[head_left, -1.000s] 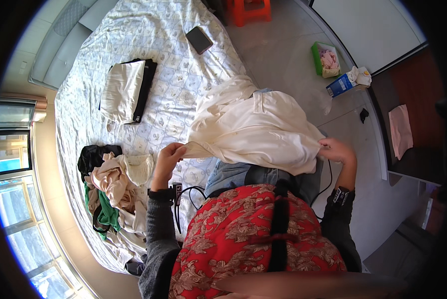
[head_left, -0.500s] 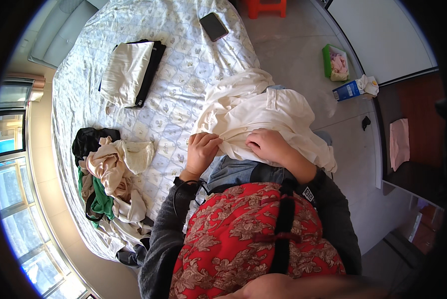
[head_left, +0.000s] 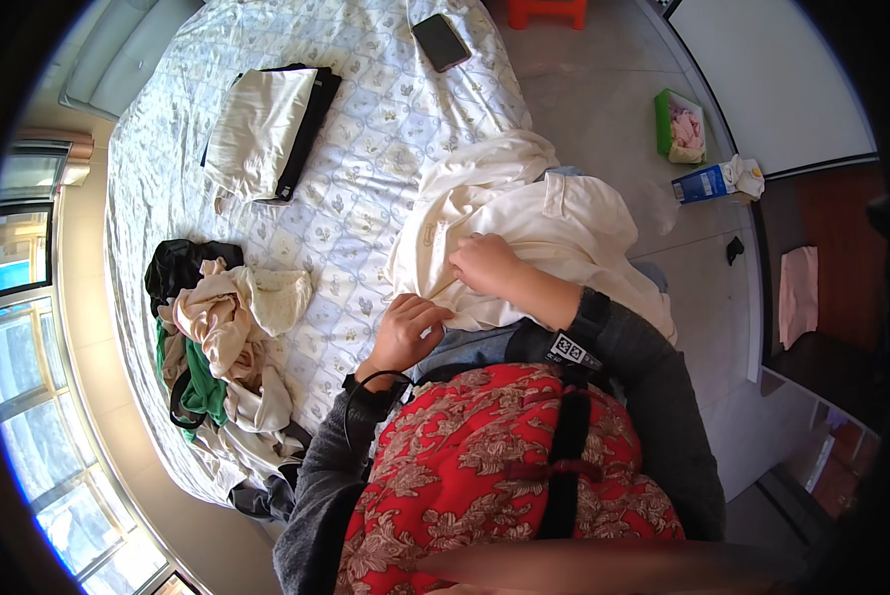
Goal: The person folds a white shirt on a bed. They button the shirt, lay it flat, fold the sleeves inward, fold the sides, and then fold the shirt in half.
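A cream-white garment [head_left: 574,243], loosely bunched, lies across my lap and the bed's edge. I cannot make out whether it is a shirt or trousers; a sewn fabric tab shows on its far side. My left hand [head_left: 405,332] pinches its near left edge between thumb and fingers. Farther up and to the right, my right hand [head_left: 487,266] has its fingers curled on the garment's front, gripping the cloth; the fingertips are partly hidden.
A folded stack of clothes [head_left: 261,129] and a phone [head_left: 441,43] lie on the patterned bed sheet [head_left: 361,188]. A loose clothes heap [head_left: 222,327] sits left. On the floor at right are a green box [head_left: 668,129] and a blue carton [head_left: 700,184]; a red stool [head_left: 547,12] stands beyond.
My right hand has moved left and farther up the garment. My left hand has dropped slightly nearer to me and still pinches the edge. The view has shifted a little.
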The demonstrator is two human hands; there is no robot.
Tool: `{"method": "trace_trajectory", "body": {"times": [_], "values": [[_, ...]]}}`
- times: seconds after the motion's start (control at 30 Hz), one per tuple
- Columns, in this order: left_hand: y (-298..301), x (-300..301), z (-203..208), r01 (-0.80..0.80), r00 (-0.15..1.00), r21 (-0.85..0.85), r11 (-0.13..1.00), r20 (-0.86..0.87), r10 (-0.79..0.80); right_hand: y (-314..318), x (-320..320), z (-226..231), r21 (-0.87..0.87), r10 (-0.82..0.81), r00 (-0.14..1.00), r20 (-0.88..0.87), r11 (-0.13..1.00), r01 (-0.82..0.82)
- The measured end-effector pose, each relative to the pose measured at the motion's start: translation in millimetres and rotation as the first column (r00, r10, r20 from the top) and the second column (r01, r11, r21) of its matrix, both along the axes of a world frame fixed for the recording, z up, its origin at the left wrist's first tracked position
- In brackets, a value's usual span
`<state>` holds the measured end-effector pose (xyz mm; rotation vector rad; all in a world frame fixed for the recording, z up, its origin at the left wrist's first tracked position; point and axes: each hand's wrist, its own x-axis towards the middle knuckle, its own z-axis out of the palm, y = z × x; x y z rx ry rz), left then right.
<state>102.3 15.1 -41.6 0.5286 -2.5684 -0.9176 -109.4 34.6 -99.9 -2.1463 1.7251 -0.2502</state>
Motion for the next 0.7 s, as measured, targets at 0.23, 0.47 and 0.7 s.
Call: {"method": "trace_trajectory", "body": {"times": [0.23, 0.47, 0.7], "values": [[2, -15, -3, -0.152, 0.982, 0.258, 0.954, -0.066, 0.175, 1, 5, -22, 0.094, -0.019, 0.977, 0.211, 0.996, 0.0], [6, -26, 2, -0.277, 0.947, 0.509, 0.815, 0.001, 0.322, 1, 8, -20, 0.042, 0.091, 0.992, -0.085, 0.995, -0.088], [-3, -37, 12, -0.118, 0.975, 0.437, 0.892, -0.121, 0.188, -4, 4, -17, 0.111, 0.111, 0.991, -0.079, 0.989, -0.102]]}}
